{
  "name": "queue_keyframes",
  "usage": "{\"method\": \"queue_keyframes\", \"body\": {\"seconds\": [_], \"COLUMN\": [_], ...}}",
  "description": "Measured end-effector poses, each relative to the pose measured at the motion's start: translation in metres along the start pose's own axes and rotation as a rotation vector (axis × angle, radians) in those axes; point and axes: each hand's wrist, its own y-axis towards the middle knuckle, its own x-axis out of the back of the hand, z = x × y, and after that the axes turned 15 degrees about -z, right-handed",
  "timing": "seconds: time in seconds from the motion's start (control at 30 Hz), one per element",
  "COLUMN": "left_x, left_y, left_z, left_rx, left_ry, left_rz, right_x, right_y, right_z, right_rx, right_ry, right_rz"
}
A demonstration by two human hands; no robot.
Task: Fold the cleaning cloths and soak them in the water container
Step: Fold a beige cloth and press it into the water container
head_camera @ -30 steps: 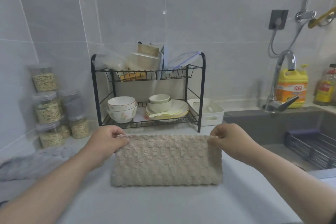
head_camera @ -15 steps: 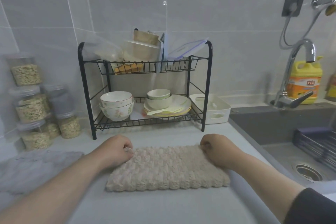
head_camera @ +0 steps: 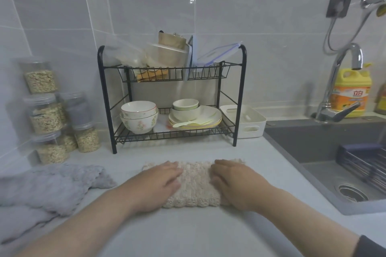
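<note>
A beige knobbly cleaning cloth (head_camera: 195, 183) lies folded flat on the pale counter (head_camera: 188, 233) in front of me. My left hand (head_camera: 154, 185) lies palm down on its left part with fingers straight. My right hand (head_camera: 236, 183) presses flat on its right part. A grey cloth (head_camera: 48, 188) lies crumpled at the left. A white plastic container (head_camera: 246, 121) stands beside the rack, at the back right; I cannot see water in it.
A black two-tier dish rack (head_camera: 171, 98) with bowls and plates stands behind the cloth. Jars of grain (head_camera: 46, 115) are stacked at the back left. The dark sink (head_camera: 334, 162) with a tap (head_camera: 338, 89), a wire basket and a yellow detergent bottle (head_camera: 351, 92) is on the right.
Both hands let go of the cloth's far corners, which they had pinched while laying it down. They now press flat on top of the folded cloth. The camera moved closer.
</note>
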Motion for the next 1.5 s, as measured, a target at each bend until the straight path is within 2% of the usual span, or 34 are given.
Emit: {"method": "queue_keyframes", "body": {"seconds": [0.1, 0.2, 0.33, 0.4, 0.43, 0.47, 0.5, 0.57, 0.67, 0.87, 1.03, 1.17, 1.23, 1.3, 1.37, 1.4, 1.43, 1.5], "left_x": [-0.014, -0.019, -0.016, -0.011, -0.009, -0.007, -0.005, -0.004, -0.009, -0.003, -0.003, -0.014, -0.019, -0.021, -0.016, -0.010, -0.005, 0.006], "left_y": [-0.006, -0.009, -0.012, -0.014, -0.016, -0.016, -0.017, -0.019, -0.026, -0.029, -0.029, -0.030, -0.031, -0.029, -0.026, -0.023, -0.018, -0.006], "left_z": [0.006, 0.011, 0.007, 0.003, 0.000, -0.004, -0.008, -0.023, -0.044, -0.056, -0.067, -0.078, -0.085, -0.091, -0.098, -0.103, -0.107, -0.112], "left_rx": [0.031, 0.021, 0.032, 0.042, 0.043, 0.022, -0.029, -0.120, -0.122, -0.106, -0.125, -0.143, -0.106, -0.008, 0.159, 0.280, 0.417, 0.677], "left_ry": [0.071, 0.122, 0.142, 0.130, 0.118, 0.116, 0.121, 0.087, 0.042, 0.090, 0.081, 0.018, -0.117, -0.360, -0.674, -0.887, -1.122, -1.528], "left_rz": [0.130, 0.140, 0.164, 0.126, 0.084, 0.024, -0.047, -0.128, -0.029, -0.005, 0.039, 0.088, 0.065, -0.084, -0.274, -0.313, -0.311, -0.184], "right_x": [-0.012, -0.011, -0.007, 0.000, 0.006, 0.013, 0.021, 0.031, 0.038, 0.049, 0.056, 0.067, 0.077, 0.086, 0.093, 0.096, 0.096, 0.095], "right_y": [-0.006, -0.011, -0.011, -0.012, -0.013, -0.013, -0.013, -0.012, -0.004, 0.004, 0.001, -0.001, -0.002, 0.000, 0.002, 0.004, 0.006, 0.009], "right_z": [0.000, 0.000, -0.001, -0.001, -0.002, -0.004, -0.006, -0.007, -0.001, -0.002, 0.000, -0.006, -0.006, -0.003, 0.004, 0.009, 0.015, 0.031], "right_rx": [-0.024, -0.035, -0.106, -0.247, -0.362, -0.489, -0.611, -0.844, -1.038, -1.043, -1.118, -1.085, -1.056, -1.018, -0.968, -0.938, -0.906, -0.823], "right_ry": [-0.075, -0.115, 0.017, 0.184, 0.181, 0.099, 0.001, 0.022, 0.274, 0.360, 0.633, 0.664, 0.648, 0.661, 0.673, 0.668, 0.662, 0.659], "right_rz": [0.120, 0.201, 0.220, 0.075, -0.038, -0.122, -0.135, -0.005, 0.118, 0.077, -0.036, -0.128, -0.164, -0.196, -0.221, -0.228, -0.231, -0.223]}}
